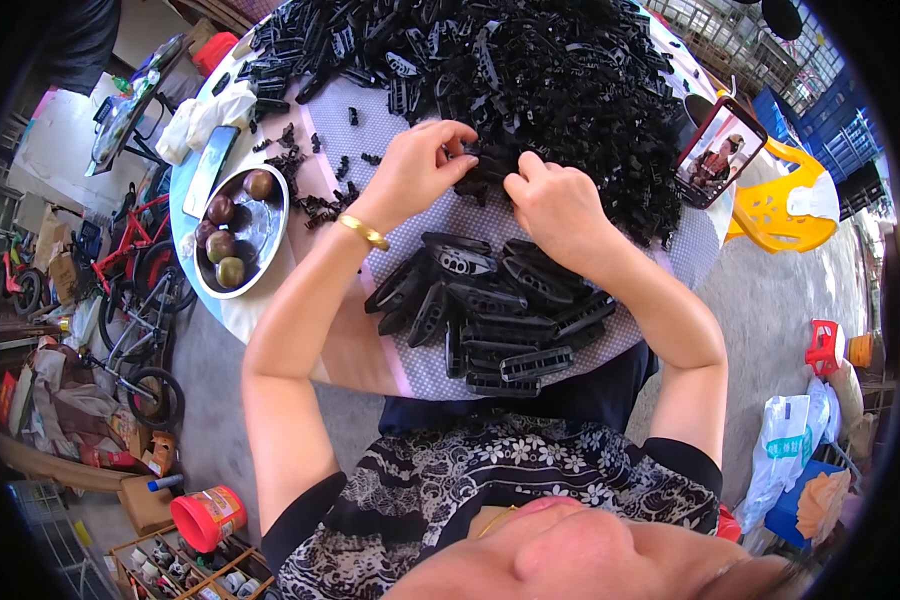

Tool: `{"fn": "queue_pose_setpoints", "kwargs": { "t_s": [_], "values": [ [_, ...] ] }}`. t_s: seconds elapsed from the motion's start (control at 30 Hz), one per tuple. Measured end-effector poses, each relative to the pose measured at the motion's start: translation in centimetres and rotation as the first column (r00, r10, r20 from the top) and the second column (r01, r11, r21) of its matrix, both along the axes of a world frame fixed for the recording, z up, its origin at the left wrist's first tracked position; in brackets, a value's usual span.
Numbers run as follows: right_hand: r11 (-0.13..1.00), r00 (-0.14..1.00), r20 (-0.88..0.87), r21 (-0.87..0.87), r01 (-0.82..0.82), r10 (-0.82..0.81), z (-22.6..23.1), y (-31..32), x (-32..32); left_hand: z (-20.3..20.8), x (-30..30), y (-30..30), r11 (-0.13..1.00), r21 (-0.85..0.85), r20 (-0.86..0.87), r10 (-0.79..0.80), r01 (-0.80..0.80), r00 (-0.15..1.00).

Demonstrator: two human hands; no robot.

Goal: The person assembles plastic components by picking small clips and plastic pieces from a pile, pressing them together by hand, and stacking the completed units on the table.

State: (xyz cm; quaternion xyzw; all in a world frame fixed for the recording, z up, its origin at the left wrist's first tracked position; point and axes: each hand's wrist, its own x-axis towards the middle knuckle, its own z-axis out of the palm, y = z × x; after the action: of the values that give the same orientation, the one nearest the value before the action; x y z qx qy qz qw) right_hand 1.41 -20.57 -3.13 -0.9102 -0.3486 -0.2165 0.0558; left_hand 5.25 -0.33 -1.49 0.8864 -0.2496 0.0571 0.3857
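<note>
Both my hands are raised over the round table (370,350), at the near edge of a large heap of small black plastic parts (590,130). My left hand (425,170), with a gold bangle at its wrist, pinches a dark plastic piece (485,172) between thumb and fingers. The other end of that piece is at the curled fingers of my right hand (558,210). Its exact shape blends into the dark heap behind it. Closer to me lies a smaller pile of long, slotted black plastic pieces (490,300).
On the left of the table sit a metal bowl (260,235) with several round fruits, a phone (210,170) and crumpled white tissue (205,120). A second phone (720,150) stands propped at the right, near a yellow plastic chair (785,205). Bicycles (140,300) are on the floor at left.
</note>
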Motion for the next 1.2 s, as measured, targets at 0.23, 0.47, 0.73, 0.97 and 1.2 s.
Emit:
{"fn": "queue_pose_setpoints", "kwargs": {
  "t_s": [0.23, 0.47, 0.73, 0.97, 1.2],
  "values": [
    [0.999, 0.999, 0.023, 0.021, -0.024, 0.023, -0.3, -0.1, 0.6, -1.6, 0.5, 0.0, 0.977, 0.213, 0.337, -0.05, -0.025, 0.94],
    [0.994, 0.997, 0.043, -0.088, 0.065, -0.061, 0.1, 0.0, 0.1, -1.3, -0.1, 0.9, 0.987, -0.159, 0.126, 0.046, -0.026, 0.991],
    [0.916, 0.998, -0.028, 0.4, -0.032, 0.047, 1.3, -0.8, 1.2, 0.8, -1.9, 0.9, 0.886, -0.456, -0.406, -0.124, -0.083, 0.905],
    [0.441, 0.914, -0.226, 0.895, 0.06, 0.336, 2.3, -0.2, -0.1, 1.2, -3.6, -0.6, 0.959, -0.282, -0.406, -0.133, 0.015, 0.904],
    [0.373, 0.88, -0.267, 0.921, 0.112, 0.393, 1.7, 0.9, -0.5, 1.7, -4.8, -1.2, 0.806, -0.581, -0.478, -0.23, -0.109, 0.848]
  ]
}}
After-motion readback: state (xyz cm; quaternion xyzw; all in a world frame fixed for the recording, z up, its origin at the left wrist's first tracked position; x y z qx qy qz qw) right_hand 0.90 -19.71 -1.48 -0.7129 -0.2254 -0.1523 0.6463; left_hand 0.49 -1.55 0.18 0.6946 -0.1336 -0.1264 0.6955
